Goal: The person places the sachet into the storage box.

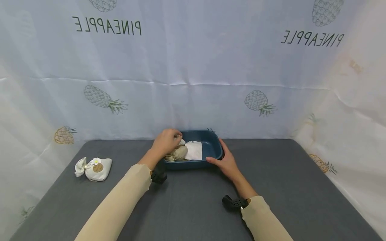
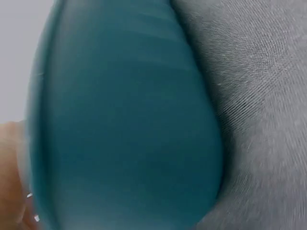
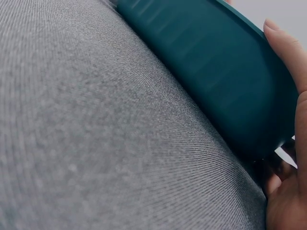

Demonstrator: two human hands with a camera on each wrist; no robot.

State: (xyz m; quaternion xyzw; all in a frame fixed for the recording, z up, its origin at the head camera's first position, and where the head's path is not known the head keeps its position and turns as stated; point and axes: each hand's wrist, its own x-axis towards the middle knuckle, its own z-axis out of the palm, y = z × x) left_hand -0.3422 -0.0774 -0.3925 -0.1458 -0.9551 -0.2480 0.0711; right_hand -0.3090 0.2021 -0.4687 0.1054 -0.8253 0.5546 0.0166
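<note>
A dark teal plastic basin [image 1: 188, 165] stands at the far edge of the table. Over its left end, my left hand [image 1: 166, 142] has curled fingers pinching a small white pouch [image 1: 182, 142], mostly hidden by the hand. Beside that pouch, inside the basin, lie a beige-green pouch [image 1: 180, 153] and a flat white pouch [image 1: 194, 150]. My right hand [image 1: 228, 163] grips the basin's right end, its thumb [image 3: 283, 43] on the near rim and the fingers round the outer wall. In the left wrist view the basin wall [image 2: 129, 115] hides most of the left hand.
On the left part of the grey table [image 1: 193, 201] lies a white drawstring pouch [image 1: 101, 170] with a flower and a round brown patch. A pale curtain [image 1: 187, 67] printed with pineapples hangs right behind the basin.
</note>
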